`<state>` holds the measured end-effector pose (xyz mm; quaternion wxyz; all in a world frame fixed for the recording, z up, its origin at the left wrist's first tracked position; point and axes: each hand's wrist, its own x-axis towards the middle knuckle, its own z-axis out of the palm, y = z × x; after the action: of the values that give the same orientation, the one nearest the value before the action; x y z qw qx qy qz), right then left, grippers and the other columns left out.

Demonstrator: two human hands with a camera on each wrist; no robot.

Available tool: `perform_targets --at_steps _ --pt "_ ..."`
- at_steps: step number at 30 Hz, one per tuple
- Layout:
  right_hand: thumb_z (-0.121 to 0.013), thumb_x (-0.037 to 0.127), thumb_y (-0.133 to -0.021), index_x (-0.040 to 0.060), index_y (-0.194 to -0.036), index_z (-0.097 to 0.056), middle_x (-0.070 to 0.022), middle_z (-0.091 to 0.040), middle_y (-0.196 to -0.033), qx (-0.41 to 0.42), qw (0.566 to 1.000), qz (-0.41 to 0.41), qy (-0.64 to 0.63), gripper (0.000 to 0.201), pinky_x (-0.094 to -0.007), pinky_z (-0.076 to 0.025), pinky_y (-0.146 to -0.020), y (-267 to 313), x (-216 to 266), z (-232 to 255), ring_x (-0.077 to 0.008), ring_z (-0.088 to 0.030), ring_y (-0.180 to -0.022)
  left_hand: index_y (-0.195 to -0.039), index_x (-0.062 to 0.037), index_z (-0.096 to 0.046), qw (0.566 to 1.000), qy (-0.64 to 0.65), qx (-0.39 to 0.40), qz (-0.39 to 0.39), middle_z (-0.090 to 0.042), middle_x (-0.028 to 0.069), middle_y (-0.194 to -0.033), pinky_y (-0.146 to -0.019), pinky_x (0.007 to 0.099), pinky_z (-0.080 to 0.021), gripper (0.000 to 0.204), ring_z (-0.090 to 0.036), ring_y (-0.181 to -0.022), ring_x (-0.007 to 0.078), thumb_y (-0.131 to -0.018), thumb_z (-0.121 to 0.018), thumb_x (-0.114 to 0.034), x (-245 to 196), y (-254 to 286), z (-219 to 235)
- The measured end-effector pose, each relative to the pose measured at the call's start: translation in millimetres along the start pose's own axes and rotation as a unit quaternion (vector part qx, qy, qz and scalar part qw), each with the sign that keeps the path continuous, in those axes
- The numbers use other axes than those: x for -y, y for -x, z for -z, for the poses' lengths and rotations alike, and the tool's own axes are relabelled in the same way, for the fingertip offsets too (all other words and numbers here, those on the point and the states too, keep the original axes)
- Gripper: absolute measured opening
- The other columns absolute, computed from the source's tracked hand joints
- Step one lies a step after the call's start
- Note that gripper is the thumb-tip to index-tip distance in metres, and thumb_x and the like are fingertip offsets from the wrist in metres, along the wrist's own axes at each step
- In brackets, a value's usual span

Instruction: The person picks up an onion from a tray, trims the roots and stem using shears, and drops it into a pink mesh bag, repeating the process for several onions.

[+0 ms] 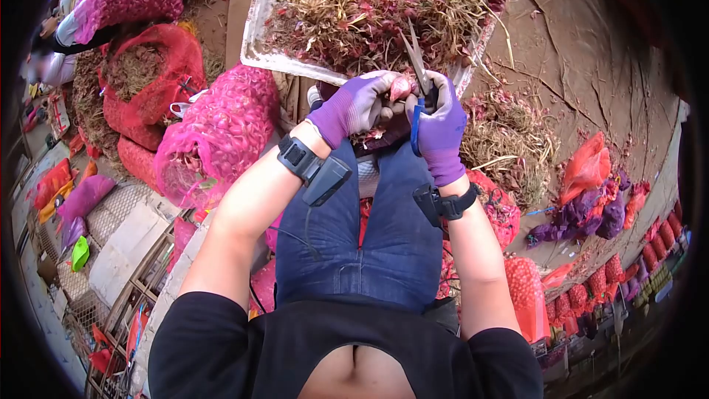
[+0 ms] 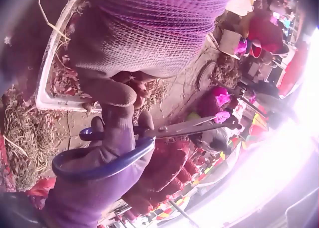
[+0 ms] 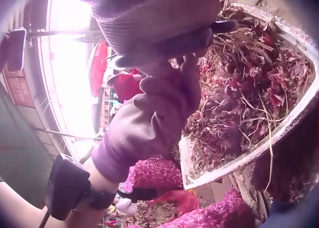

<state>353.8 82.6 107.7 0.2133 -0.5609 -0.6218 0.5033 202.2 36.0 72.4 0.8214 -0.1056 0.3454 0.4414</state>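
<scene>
My left hand, in a purple and grey work glove, pinches a small pinkish-red onion bulb between thumb and fingers. Close beside it, my right hand wears a matching glove and grips scissors with blue handles. Their blades stand apart and point up and away, past the bulb. In the left wrist view the blue handle loop goes round the right hand's fingers. The left hand's own fingers hide most of the bulb there. Both hands are over the near edge of a white tray.
The tray holds dry stalks and reddish bulbs. Cut dry stalks are heaped on the ground at right. Pink mesh sacks full of bulbs stand at left, near a red mesh sack. Orange and purple bags lie at far right.
</scene>
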Motion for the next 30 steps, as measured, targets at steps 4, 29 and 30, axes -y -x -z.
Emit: perform_targets --at_steps 4,29,30 --pt "-0.065 0.003 -0.073 0.0055 -0.109 -0.054 -0.0068 -0.061 -0.081 0.001 0.99 -0.083 -0.113 0.037 -0.0261 -0.046 -0.059 -4 2 2 -0.0139 -0.058 -0.065 -0.108 -0.0015 -0.051 1.0 -0.01 0.0 0.005 -0.057 0.0074 -0.098 -0.051 0.0153 -0.04 0.02 -0.049 -0.065 0.0083 -0.096 -0.042 -0.014 -2 -1 3" --pt "-0.064 0.001 -0.079 0.002 -0.113 -0.04 -0.0133 -0.061 -0.097 -0.016 0.924 -0.143 -0.355 0.041 -0.0242 -0.051 -0.067 -19 14 7 -0.0162 -0.062 -0.079 -0.124 0.0017 -0.046 0.998 0.04 0.048 -0.019 -0.06 0.0068 -0.102 -0.057 0.0158 -0.044 0.036 -0.058 -0.074 0.0094 -0.096 -0.048 -0.021 -15 -6 12" --pt "-0.066 0.001 -0.078 0.0021 -0.115 -0.04 -0.0138 -0.061 -0.101 0.019 0.939 -0.145 -0.312 0.045 -0.0274 -0.051 -0.073 -16 17 6 -0.0183 -0.062 -0.083 -0.125 -0.0016 -0.046 0.997 0.011 0.032 -0.075 -0.059 0.0062 -0.105 -0.068 0.0216 -0.049 0.035 -0.06 -0.088 0.0136 -0.095 -0.049 -0.02 -9 -8 9"
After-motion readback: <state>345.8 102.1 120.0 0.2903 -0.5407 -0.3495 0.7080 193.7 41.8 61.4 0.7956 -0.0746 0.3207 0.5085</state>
